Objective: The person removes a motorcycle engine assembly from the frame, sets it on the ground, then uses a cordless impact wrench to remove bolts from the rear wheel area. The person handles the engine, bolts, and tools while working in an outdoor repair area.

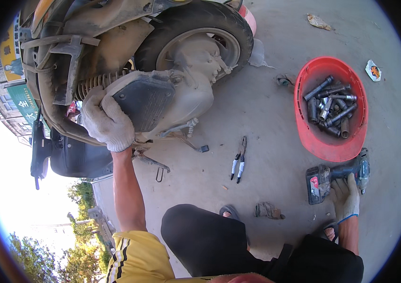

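Observation:
A dusty scooter (200, 96) fills the upper left, its rear wheel (240, 35) toward the top. My left hand (108, 118), in a white knit glove, has its fingers curled against the edge of a black plastic cover (146, 101) beside the coil spring (100, 83). The glove hides exactly where the fingertips press. On the right, my gloved right hand (346, 197) is wrapped around the handle of a cordless impact wrench (318, 183) lying on the ground. Just beyond it sits an upturned red hard hat (331, 152) with several dark metal sockets (344, 111) inside.
Pliers (240, 158) with black-and-white handles lie between my hands. A crumpled dark rag (270, 211) is near my feet, another dark scrap (285, 80) by the hat. Litter (373, 70) dots the concrete ground. The scooter's stand (200, 147) juts toward the pliers.

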### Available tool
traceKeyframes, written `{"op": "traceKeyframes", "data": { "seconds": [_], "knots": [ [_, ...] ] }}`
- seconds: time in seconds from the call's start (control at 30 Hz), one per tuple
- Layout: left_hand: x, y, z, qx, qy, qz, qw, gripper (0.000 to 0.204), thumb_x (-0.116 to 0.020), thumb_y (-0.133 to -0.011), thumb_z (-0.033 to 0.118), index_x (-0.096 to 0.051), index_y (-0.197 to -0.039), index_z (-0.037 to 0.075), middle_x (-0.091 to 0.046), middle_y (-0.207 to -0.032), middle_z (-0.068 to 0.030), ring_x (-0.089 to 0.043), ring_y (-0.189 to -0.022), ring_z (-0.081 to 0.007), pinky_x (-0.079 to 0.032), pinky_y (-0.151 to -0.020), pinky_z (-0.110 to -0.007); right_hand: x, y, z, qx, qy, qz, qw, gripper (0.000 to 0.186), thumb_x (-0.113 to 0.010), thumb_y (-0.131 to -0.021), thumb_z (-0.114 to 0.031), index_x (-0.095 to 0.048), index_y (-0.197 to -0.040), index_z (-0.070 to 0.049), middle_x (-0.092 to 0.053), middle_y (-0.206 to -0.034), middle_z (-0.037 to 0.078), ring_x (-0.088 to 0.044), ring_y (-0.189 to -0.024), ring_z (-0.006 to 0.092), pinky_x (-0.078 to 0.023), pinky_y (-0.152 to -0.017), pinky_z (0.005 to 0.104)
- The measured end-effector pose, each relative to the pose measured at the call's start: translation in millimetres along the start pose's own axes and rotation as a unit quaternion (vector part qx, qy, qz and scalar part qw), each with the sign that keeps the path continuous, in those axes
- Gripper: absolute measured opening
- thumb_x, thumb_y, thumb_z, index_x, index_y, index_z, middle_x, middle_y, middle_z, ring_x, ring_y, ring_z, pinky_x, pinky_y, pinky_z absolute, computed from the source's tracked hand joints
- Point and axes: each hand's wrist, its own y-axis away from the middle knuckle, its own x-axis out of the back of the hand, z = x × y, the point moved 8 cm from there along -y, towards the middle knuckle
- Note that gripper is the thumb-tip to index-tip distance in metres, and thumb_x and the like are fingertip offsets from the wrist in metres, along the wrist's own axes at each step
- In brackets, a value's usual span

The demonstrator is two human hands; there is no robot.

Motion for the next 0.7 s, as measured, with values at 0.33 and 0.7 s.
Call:
{"op": "traceKeyframes", "data": {
  "seconds": [0.33,0.7],
  "knots": [
    [-10,-2,-6,0.047,-0.002,-0.079,0.996,0.047,-0.046,-0.108,0.033,-0.068,-0.123,-0.005,-0.071,-0.117,-0.0208,-0.066,-0.109,-0.0353,-0.049,-0.101,-0.048,-3,-19,11,0.025,-0.122,0.001,0.992,0.069,-0.072,-0.103,-0.040,-0.047,-0.156,-0.004,-0.057,-0.153,0.016,-0.050,-0.143,0.0321,-0.033,-0.124,0.0484],
    [-13,-11,-3,0.038,-0.001,-0.085,0.996,0.036,-0.052,-0.106,0.031,-0.070,-0.116,0.001,-0.072,-0.114,-0.0173,-0.065,-0.105,-0.0375,-0.048,-0.097,-0.049,-6,-17,9,-0.009,-0.128,0.009,0.992,0.062,-0.071,-0.104,-0.039,-0.053,-0.150,-0.002,-0.059,-0.148,0.015,-0.054,-0.138,0.0282,-0.040,-0.120,0.0447]
  ]
}}
